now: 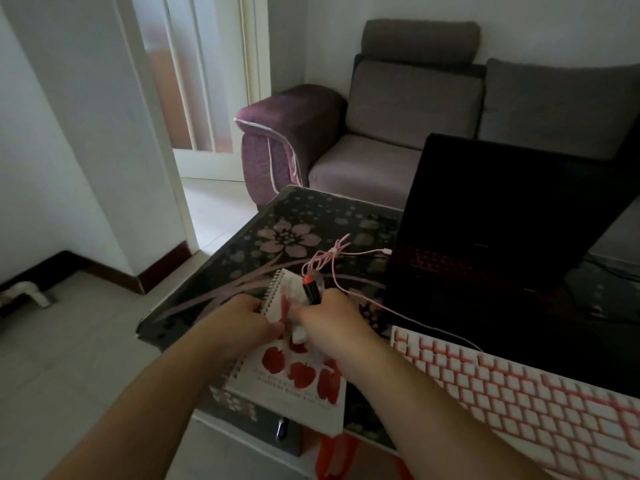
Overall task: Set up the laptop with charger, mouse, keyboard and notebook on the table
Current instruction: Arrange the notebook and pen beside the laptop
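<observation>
Notebook [294, 379] lies at the surface's [242, 237] near corner, its lower edge overhanging. Both hands meet over it: left hand [239, 323] pinches something pink, right hand [329, 320] grips a red-tipped pen [310, 289]. A careless tug could tip the notebook off, or snag the pink cable [332, 268] just beside it.

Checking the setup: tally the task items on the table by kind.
Laptop: 1
Keyboard: 1
Notebook: 1
Pen: 1
Pink cable: 1
Mouse: 0 in view
Total: 5
</observation>
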`<state>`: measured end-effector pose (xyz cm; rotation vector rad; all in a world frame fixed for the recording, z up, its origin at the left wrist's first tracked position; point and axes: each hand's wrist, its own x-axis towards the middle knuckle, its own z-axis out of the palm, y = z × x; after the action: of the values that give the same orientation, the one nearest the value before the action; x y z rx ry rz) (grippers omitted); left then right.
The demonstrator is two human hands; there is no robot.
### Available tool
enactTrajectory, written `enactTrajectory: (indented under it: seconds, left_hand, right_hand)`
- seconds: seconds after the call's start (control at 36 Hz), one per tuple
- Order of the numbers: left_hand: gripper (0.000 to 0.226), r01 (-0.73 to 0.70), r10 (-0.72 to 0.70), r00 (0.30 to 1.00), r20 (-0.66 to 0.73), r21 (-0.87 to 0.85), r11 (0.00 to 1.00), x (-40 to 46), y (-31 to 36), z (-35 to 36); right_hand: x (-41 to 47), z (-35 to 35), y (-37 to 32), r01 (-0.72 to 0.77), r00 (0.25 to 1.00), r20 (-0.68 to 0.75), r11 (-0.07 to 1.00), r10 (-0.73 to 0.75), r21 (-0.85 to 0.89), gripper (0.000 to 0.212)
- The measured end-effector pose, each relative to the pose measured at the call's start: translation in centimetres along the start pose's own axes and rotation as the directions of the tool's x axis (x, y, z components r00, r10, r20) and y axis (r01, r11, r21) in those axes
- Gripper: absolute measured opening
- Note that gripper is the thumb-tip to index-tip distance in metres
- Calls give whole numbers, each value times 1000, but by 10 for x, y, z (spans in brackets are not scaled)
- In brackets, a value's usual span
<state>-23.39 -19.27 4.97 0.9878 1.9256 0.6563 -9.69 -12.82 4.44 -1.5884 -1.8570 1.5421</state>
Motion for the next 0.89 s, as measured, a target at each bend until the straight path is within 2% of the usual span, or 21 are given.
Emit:
enactTrajectory:
  seconds: [0.11,0.25,0.31,0.36,0.44,0.53,0.61,0.69,0.75,0.81,0.89]
  left_hand:
    - [23,66,-55,997,-61,194,979,18,-19,5]
    - [32,48,29,984,-177,415,908,24,-22,12]
    - [62,49,58,971,-233,427,903,25,-22,16]
    - [76,35,72,971,-229,433,901,24,-20,19]
    - [75,-4,91,987,-134,538,843,22,-12,25]
    - [68,-30,145,980,-136,621,783,21,-4,33]
    - [57,-44,170,975,-141,629,776,21,1,40]
    - [42,-36,165,972,-166,590,807,23,6,45]
    - [33,-64,193,955,-227,477,877,27,11,44]
    - [22,-126,188,952,-241,251,960,26,19,41]
    - [23,-170,159,983,-93,-124,978,12,28,37]
  right_hand:
    - [5,13,19,-76,997,-9,997,76,27,15]
    - [8,7,34,-63,997,-45,997,65,39,19]
    - [4,2,39,-61,997,-41,996,64,64,18]
    - [-2,-4,41,-61,998,-27,991,64,116,14]
    - [-9,-16,45,-31,999,22,978,27,207,9]
    - [-14,-27,50,3,999,35,952,-15,305,2]
    - [-14,-32,53,15,1000,20,943,-23,332,5]
    - [-12,-34,54,40,999,-22,941,-35,336,11]
    - [-13,-36,53,68,997,-42,934,-57,352,21]
    - [-14,-39,53,101,995,-48,925,-90,367,23]
    - [-20,-44,53,131,991,-34,920,-128,369,24]
